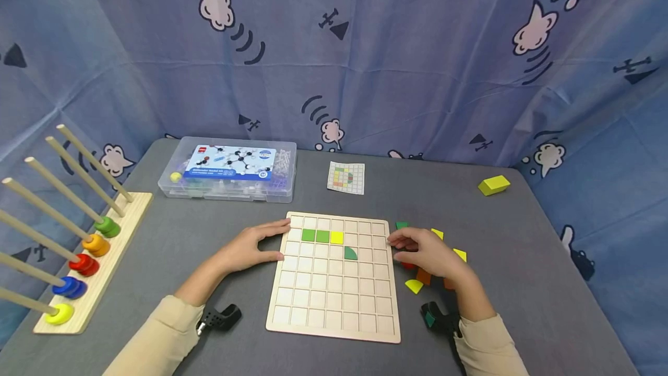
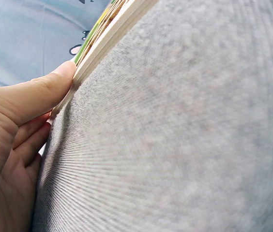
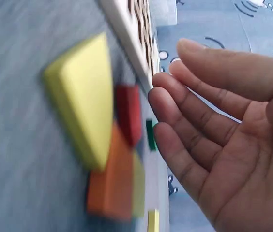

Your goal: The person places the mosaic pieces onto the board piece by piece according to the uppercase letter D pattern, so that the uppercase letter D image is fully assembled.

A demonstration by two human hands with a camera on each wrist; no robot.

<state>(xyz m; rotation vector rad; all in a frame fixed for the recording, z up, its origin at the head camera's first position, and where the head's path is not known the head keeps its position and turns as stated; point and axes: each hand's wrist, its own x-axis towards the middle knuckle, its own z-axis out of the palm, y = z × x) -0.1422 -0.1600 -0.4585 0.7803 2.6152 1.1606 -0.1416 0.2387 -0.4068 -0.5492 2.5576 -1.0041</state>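
Observation:
A wooden grid board (image 1: 334, 309) lies flat on the grey table. In its upper rows sit two green squares (image 1: 309, 235), a yellow square (image 1: 337, 237) and a green quarter-circle (image 1: 350, 253). My left hand (image 1: 245, 250) rests with thumb and fingertips at the board's left edge, fingers extended. Beside the right edge hovers my right hand (image 1: 430, 251), fingers slightly bent, palm holding nothing in the right wrist view. Under and around it lie loose pieces: a yellow quarter-circle (image 3: 85, 101), a red piece (image 3: 128, 116), an orange piece (image 3: 112, 179) and several others, partly hidden by the hand.
Behind the board lies a small pattern card (image 1: 346, 177). A clear plastic kit case (image 1: 229, 190) stands back left, and a wooden peg rack (image 1: 125, 213) with coloured rings is at far left. A yellow block (image 1: 493, 185) sits back right. A blue patterned curtain (image 1: 334, 74) hangs behind.

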